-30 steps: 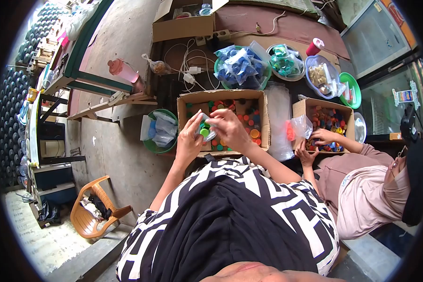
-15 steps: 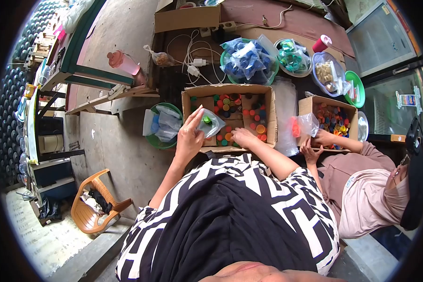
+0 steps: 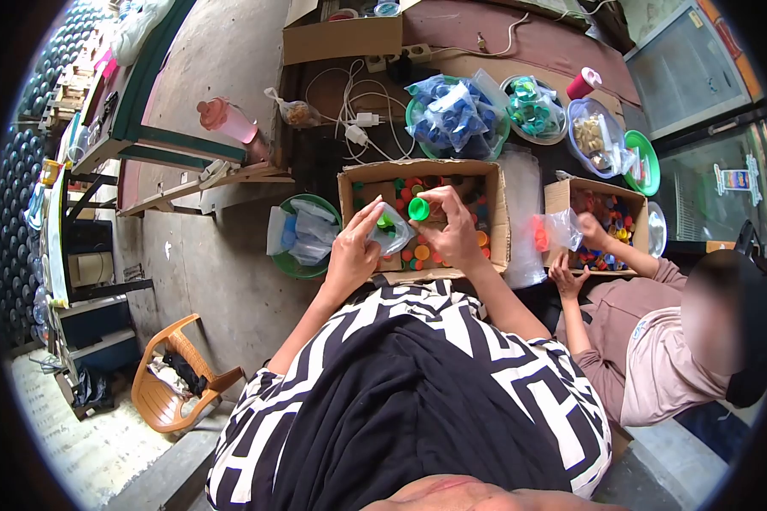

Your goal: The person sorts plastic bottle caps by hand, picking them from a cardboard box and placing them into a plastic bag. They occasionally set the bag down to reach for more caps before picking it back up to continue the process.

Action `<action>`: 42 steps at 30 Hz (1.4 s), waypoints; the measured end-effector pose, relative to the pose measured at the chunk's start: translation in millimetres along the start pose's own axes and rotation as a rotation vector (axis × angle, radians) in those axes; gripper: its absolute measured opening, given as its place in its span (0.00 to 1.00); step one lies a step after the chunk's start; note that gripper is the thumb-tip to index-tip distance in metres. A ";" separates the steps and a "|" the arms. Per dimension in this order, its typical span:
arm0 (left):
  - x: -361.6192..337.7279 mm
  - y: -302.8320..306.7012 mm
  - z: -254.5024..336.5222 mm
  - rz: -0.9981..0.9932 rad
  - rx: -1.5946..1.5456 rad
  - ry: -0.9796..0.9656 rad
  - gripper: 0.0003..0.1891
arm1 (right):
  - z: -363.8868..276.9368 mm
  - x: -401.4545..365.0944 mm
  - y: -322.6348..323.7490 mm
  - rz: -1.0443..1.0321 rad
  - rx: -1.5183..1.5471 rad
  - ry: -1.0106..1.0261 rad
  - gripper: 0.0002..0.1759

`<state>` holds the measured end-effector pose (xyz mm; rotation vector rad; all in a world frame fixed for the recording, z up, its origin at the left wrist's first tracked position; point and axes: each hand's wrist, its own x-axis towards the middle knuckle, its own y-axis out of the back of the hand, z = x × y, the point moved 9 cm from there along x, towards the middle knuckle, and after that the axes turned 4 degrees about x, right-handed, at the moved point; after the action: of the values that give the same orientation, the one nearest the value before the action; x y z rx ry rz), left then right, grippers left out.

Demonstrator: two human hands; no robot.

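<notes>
My left hand holds a small clear plastic bag with green caps inside, over the near left part of a cardboard box full of coloured bottle caps. My right hand pinches a bright green cap between its fingertips, just right of the bag's mouth and above the box.
A person in a pink top sits at my right, a hand in a second cardboard box of caps and a bag by the other hand. Green basins of bagged caps stand beyond. A green bowl with bags is at left.
My right hand has come up out of the box with a green cap and now holds it beside the bag. My left hand has kept the bag.
</notes>
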<state>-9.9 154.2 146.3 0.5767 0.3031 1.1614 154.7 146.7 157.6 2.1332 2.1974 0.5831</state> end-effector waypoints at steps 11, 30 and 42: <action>3.3 12.7 -8.7 -0.013 0.008 0.073 0.33 | 143.2 -29.2 -41.3 -0.269 -0.267 -0.200 0.11; -16.0 5.1 -7.7 0.081 0.022 0.108 0.33 | 196.3 -97.4 -117.3 -0.764 -0.738 0.180 0.08; -22.8 -12.3 2.6 0.070 0.042 0.125 0.33 | 199.7 -74.2 -55.6 -0.674 -0.164 -0.439 0.13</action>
<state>-7.8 129.1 139.8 0.5561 0.4171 1.2640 160.5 124.6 -61.3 1.1690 2.2899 0.2088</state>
